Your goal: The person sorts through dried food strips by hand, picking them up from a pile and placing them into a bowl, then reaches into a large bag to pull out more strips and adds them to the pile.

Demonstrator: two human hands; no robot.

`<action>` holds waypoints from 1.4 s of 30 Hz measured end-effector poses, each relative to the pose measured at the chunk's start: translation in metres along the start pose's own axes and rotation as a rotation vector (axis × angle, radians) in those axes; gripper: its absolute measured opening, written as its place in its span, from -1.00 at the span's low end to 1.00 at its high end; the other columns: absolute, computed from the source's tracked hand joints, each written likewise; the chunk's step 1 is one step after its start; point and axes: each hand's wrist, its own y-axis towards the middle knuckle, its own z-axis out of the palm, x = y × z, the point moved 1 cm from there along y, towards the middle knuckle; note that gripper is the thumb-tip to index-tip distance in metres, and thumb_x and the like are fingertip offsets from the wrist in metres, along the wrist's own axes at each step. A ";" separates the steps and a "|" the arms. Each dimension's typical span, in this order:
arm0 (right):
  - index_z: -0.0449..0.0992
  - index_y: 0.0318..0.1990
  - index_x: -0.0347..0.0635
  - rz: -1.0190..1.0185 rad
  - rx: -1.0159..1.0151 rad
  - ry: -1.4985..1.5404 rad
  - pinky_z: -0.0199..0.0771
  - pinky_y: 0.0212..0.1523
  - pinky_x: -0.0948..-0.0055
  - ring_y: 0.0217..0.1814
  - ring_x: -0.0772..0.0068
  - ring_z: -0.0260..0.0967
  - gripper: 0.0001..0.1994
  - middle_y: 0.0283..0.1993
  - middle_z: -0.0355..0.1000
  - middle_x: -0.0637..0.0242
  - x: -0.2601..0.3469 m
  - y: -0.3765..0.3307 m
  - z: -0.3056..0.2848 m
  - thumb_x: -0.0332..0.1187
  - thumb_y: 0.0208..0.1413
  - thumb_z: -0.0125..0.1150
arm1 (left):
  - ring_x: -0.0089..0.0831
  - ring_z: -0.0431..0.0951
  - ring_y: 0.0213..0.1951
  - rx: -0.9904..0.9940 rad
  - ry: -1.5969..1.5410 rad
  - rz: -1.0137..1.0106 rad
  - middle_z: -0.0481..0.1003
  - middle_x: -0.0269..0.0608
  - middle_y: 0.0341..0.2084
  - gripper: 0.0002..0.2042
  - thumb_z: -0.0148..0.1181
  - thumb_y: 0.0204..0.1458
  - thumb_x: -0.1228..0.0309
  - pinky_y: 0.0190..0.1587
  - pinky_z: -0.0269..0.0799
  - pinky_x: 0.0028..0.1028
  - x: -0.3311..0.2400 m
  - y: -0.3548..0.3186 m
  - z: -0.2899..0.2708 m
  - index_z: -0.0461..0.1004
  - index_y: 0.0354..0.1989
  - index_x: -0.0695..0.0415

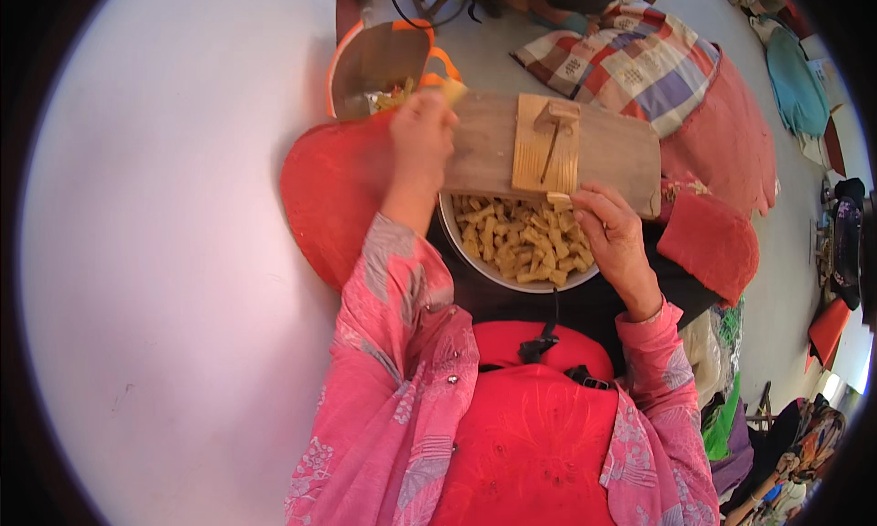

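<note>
Above the far left end of a long wooden board, my left hand is closed around a yellowish piece, which is blurred. My right hand pinches a small pale piece between thumb and fingers, by the board's near edge. Fixed or resting on the board is a lighter wooden block with a small upright peg and a thin dark rod or blade slanting down from it. Partly under the board is a white-rimmed bowl full of short yellow-brown knobbly pieces.
An orange-rimmed bucket with some yellowish bits stands beyond my left hand. Red cushion-like pads lie to the left and right. A checked cloth is at the far right, near another person's foot. A white surface fills the left.
</note>
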 end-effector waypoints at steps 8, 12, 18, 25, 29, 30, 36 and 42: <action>0.49 -0.19 -0.26 0.104 0.020 -0.305 0.43 -0.17 0.21 -0.11 -0.02 0.40 -0.78 -0.18 0.46 0.14 -0.023 -0.034 -0.005 -0.48 -0.03 0.27 | -0.28 0.51 -0.15 -0.182 -0.245 0.075 0.42 -0.10 -0.07 -0.66 -0.03 0.26 0.32 -0.16 0.52 -0.28 -0.020 -0.001 -0.018 0.26 0.12 0.24; 0.44 -0.26 -0.27 0.171 0.079 -0.399 0.43 -0.21 0.19 -0.08 -0.04 0.38 -0.79 -0.13 0.40 0.16 -0.016 -0.039 0.008 -0.45 -0.06 0.29 | -0.39 0.53 -0.23 -0.034 0.054 0.121 0.50 -0.16 -0.17 -0.74 -0.03 0.25 0.40 -0.24 0.51 -0.39 0.007 -0.043 -0.010 0.38 0.05 0.23; 0.41 -0.23 -0.25 0.086 0.187 -0.518 0.41 -0.16 0.16 -0.12 -0.04 0.36 -0.74 -0.14 0.39 0.14 -0.027 -0.046 0.017 -0.40 -0.07 0.31 | -0.09 0.59 -0.29 0.547 1.231 0.344 0.56 0.07 -0.39 -0.77 0.01 0.12 0.40 -0.23 0.47 -0.17 0.052 -0.087 -0.004 0.51 -0.24 0.31; 0.40 -0.18 -0.26 0.123 0.287 -0.481 0.38 -0.14 0.15 -0.11 -0.07 0.34 -0.61 -0.20 0.39 0.12 -0.012 -0.050 0.016 -0.25 -0.11 0.37 | -0.06 0.59 -0.11 0.531 1.704 -0.065 0.58 0.06 -0.20 -0.75 0.13 -0.05 0.38 -0.08 0.49 -0.18 0.127 -0.051 0.016 0.62 -0.24 0.20; 0.39 -0.16 -0.23 0.041 0.359 -0.520 0.33 -0.09 0.14 -0.11 -0.06 0.34 -0.51 -0.21 0.39 0.12 -0.007 -0.048 0.011 -0.14 -0.19 0.41 | -0.04 0.52 -0.02 0.491 1.625 -0.096 0.47 0.11 -0.02 -0.68 0.10 -0.02 0.39 -0.06 0.48 -0.15 0.121 -0.073 0.026 0.52 -0.08 0.21; 0.39 -0.16 -0.21 0.019 0.379 -0.612 0.28 -0.08 0.15 -0.12 -0.03 0.36 -0.50 -0.21 0.39 0.14 -0.005 -0.048 0.011 -0.13 -0.22 0.42 | -0.02 0.50 0.00 0.391 1.585 -0.008 0.43 0.11 0.02 -0.65 0.09 -0.02 0.40 -0.07 0.47 -0.14 0.124 -0.084 0.026 0.49 -0.03 0.22; 0.36 -0.16 -0.20 0.068 0.502 -0.706 0.31 -0.15 0.18 -0.18 0.03 0.41 -0.45 -0.21 0.41 0.19 -0.018 -0.045 0.015 -0.14 -0.28 0.48 | -0.01 0.49 -0.11 0.467 1.602 0.185 0.37 0.07 0.03 -0.59 0.08 -0.05 0.43 -0.13 0.46 -0.11 0.122 -0.127 0.030 0.41 0.05 0.20; 0.28 -0.04 -0.28 0.196 0.603 -0.651 0.42 -0.15 0.06 -0.09 -0.15 0.40 -0.35 -0.09 0.38 -0.01 -0.034 -0.048 0.041 -0.09 -0.21 0.46 | -0.06 0.49 -0.12 0.384 1.523 0.427 0.37 0.02 0.06 -0.60 0.07 -0.04 0.41 -0.16 0.44 -0.18 0.102 -0.135 0.019 0.43 0.03 0.21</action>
